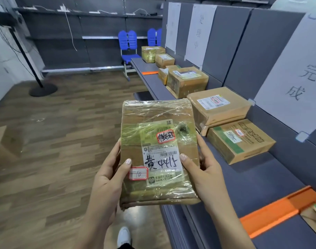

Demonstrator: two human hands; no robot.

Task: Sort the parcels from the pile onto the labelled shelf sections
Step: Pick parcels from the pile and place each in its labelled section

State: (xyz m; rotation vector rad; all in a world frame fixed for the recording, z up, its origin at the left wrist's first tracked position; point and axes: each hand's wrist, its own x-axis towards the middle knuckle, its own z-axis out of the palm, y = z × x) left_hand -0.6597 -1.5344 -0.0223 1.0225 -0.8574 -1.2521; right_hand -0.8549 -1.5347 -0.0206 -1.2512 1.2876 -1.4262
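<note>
The person holds a flat parcel (158, 151) up in front of the body, above the wood-pattern floor (60, 133) and just left of the grey shelf (257, 178). The left hand (108, 178) grips the parcel's left edge, thumb laid across the top face beside a small red-bordered sticker (138, 173) marked "10", the other fingers curled out of sight underneath. The right hand (202, 164) clasps the right edge the same way, thumb pressed on the white shipping label (161, 159). Both hands are partly closed around the parcel, neither clenched tight.

The parcel is brown cardboard wrapped in wrinkled clear tape, its corners rounded and worn. The shipping label carries a barcode and large handwritten black characters. A second red-bordered sticker (165, 136) sits higher up with handwriting that is too blurred to read with confidence.

On the shelf to the right lie several other cardboard boxes in a row: one with green print (240, 141) nearest, a plain tan box (219, 106) beside it, and more boxes (186, 80) further along. White paper signs (291, 78) with handwritten characters are taped to the shelf's back panel. An orange divider strip (279, 211) crosses the shelf near the right forearm. Two blue chairs (128, 44) stand at the far end.
</note>
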